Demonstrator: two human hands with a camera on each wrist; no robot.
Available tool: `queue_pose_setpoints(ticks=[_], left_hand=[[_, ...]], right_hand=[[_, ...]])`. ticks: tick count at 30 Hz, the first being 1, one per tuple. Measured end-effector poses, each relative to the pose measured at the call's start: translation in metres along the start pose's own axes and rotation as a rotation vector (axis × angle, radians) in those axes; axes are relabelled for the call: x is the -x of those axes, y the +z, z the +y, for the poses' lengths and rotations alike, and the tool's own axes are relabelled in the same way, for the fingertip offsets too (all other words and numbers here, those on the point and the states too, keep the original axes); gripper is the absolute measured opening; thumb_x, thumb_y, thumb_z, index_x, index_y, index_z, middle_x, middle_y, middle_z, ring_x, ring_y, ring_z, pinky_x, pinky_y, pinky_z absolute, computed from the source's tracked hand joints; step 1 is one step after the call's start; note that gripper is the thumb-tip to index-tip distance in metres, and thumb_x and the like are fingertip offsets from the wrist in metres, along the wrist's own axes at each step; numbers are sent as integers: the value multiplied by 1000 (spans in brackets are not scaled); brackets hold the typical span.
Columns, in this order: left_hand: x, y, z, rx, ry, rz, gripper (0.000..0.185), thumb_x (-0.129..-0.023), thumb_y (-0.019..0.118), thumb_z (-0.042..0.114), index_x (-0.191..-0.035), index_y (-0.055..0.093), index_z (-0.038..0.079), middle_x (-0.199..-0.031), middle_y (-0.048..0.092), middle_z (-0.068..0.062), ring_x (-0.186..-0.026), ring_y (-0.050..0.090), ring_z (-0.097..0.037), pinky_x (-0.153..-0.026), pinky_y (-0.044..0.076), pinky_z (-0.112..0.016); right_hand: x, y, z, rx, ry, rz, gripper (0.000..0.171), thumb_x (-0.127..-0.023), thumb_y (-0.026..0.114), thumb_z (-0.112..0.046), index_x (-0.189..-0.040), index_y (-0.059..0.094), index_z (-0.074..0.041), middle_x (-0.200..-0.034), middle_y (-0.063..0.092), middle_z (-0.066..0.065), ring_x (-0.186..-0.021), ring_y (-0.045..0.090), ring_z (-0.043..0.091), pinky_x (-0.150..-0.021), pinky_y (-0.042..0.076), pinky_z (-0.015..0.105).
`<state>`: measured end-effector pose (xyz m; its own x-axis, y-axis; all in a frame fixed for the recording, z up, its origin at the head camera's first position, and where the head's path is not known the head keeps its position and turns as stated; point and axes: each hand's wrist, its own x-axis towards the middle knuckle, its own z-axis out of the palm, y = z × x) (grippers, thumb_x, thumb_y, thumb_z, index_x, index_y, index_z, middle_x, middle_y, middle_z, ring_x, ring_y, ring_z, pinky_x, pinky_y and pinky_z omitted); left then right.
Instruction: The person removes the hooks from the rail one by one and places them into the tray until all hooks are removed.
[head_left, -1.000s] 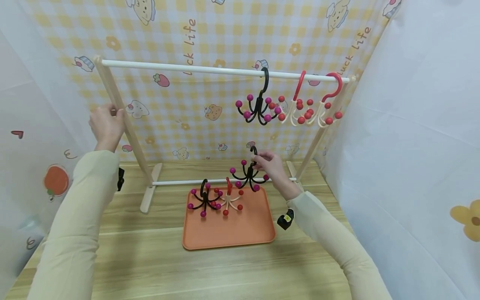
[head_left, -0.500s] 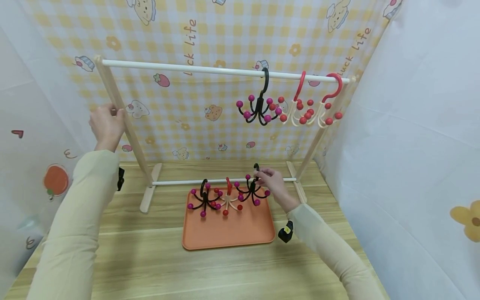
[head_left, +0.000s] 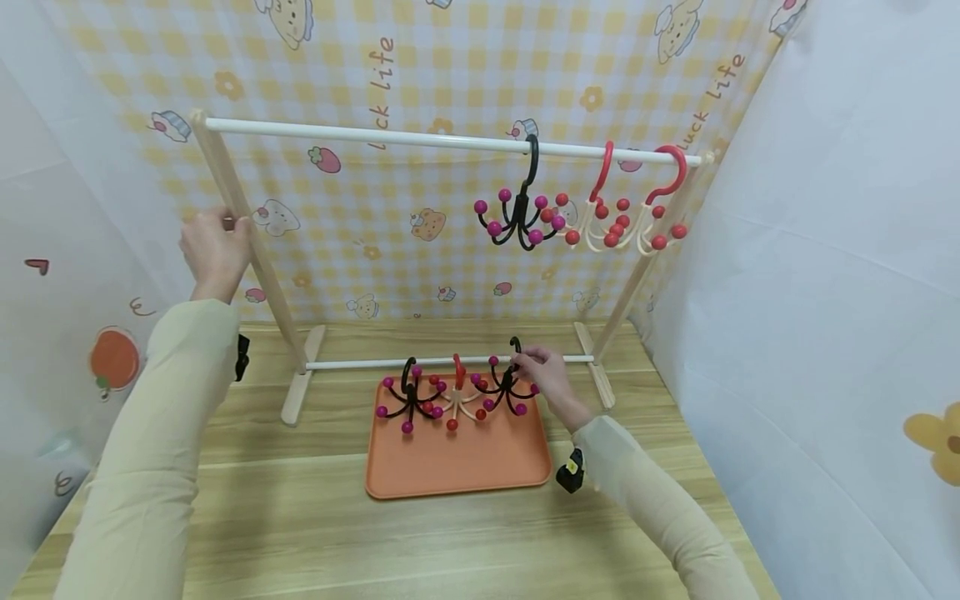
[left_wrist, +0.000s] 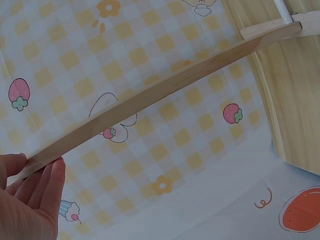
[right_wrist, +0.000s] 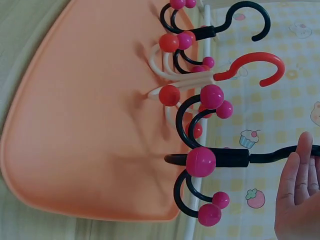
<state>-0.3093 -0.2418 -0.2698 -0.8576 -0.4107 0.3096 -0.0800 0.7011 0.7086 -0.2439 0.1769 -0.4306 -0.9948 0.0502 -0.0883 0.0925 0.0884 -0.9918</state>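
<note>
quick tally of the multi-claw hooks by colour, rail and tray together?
Black plastic multi-claw hooks with magenta ball tips: 3 (rail, tray left, tray right, which the right hand holds by the hook)
Cream multi-claw hooks with red hook and red ball tips: 3 (rail, rail, orange tray centre)
Total: 6

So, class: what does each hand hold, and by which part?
The right hand pinches the black multi-hook hanger by its top hook. The left hand holds the rack's wooden upright.
</note>
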Motion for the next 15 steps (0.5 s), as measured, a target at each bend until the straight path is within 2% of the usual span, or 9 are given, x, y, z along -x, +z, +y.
queue_pose_setpoints(ticks=[4,6,10,15], left_hand=[[0,0,1,0,4,-3,39,-92,39,23,-115,54,-3,-114,54,-22,-99,51,-36,-81,42,-41],[0,-1,1,-1,1,-9,38,-92,39,23,-116,54,-3,-115,53,-21,-100,51,-35,-82,42,-41],[-1,0,0,3,1,-7,39,-93,39,24,-117,54,-3,-115,53,-22,-99,51,-36,-82,43,-41],[-1,0,-1,6,6,-3,39,-92,39,24,-116,54,-4,-114,53,-22,-99,51,-37,-83,41,-43]], right_hand=[[1,2,4,21,7,10,20,-85,58,-12,-98,58,4,-87,63,15,-67,60,19,-74,49,38],[2,4,8,7,-6,10,20,-84,59,-11,-97,58,4,-86,63,16,-63,59,16,-73,48,41],[4,6,17,-16,-36,7,17,-83,60,-9,-94,60,4,-85,64,18,-62,60,19,-70,50,39],[4,9,23,28,-2,26,23,-85,58,-8,-101,58,7,-93,62,21,-61,59,15,-66,50,32]])
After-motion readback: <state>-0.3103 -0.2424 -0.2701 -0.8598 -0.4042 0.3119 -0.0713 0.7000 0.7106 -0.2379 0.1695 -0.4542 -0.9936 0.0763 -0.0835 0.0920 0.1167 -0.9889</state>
